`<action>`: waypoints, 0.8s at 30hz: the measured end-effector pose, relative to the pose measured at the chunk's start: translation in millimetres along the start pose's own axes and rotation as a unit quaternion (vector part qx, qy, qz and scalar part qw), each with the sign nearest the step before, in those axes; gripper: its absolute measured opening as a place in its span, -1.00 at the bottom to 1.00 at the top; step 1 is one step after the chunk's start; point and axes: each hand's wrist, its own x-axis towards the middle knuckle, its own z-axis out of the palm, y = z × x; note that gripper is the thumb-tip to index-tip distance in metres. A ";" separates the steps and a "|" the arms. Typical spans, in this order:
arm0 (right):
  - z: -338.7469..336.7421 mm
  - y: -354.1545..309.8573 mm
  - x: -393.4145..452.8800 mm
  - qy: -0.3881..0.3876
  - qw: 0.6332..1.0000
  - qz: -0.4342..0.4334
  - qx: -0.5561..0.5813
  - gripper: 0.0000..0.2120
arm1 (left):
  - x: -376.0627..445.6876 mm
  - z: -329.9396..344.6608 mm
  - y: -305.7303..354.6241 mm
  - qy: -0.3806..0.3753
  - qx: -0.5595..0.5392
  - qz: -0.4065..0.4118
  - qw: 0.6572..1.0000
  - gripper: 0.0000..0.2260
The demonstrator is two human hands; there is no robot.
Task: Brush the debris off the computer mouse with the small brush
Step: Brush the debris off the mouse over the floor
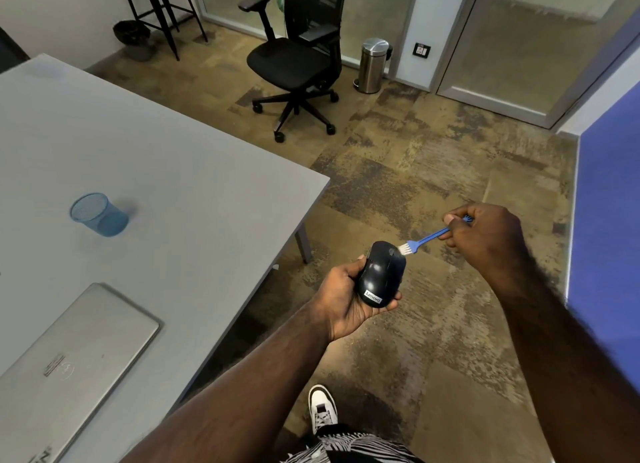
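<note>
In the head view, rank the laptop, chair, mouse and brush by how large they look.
1. Laptop and chair: too alike to rank; the laptop is nearer.
2. Mouse.
3. Brush, thinner.

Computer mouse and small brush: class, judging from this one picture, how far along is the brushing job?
Done: both tools are picked up. The left hand holds the computer mouse over the floor; the right hand pinches the small brush. In hand: the white bristles touch the mouse's front edge. Left: whether debris remains is too small to tell; the mouse is not back on the table.
</note>
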 end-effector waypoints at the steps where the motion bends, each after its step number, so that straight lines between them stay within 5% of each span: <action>1: -2.0 1.5 0.3 0.016 1.000 -0.002 -0.008 -0.89 | -0.3 -0.1 -0.6 0.002 -0.001 0.000 1.000 -0.52; 5: -4.2 1.3 -0.8 -0.002 0.997 -0.017 0.075 -0.92 | -0.2 -1.0 0.9 0.001 -0.008 0.003 1.000 -0.51; 10: -2.6 8.6 -0.2 0.005 1.000 -0.021 0.013 -0.93 | -1.2 0.1 2.0 -0.005 -0.017 0.008 1.000 -0.50; 15: -2.2 10.0 -0.3 0.000 0.996 -0.039 0.078 -0.92 | -1.3 0.9 4.7 -0.013 -0.025 0.012 1.000 -0.51; 19: -0.9 11.6 0.3 0.030 0.999 -0.041 -0.006 -0.89 | 0.0 1.1 4.4 -0.008 -0.029 0.013 0.999 -0.52; 24: -3.7 -5.9 -11.7 -0.023 0.987 -0.104 0.117 -0.93 | 3.9 0.7 4.5 0.009 -0.032 0.018 0.999 -0.52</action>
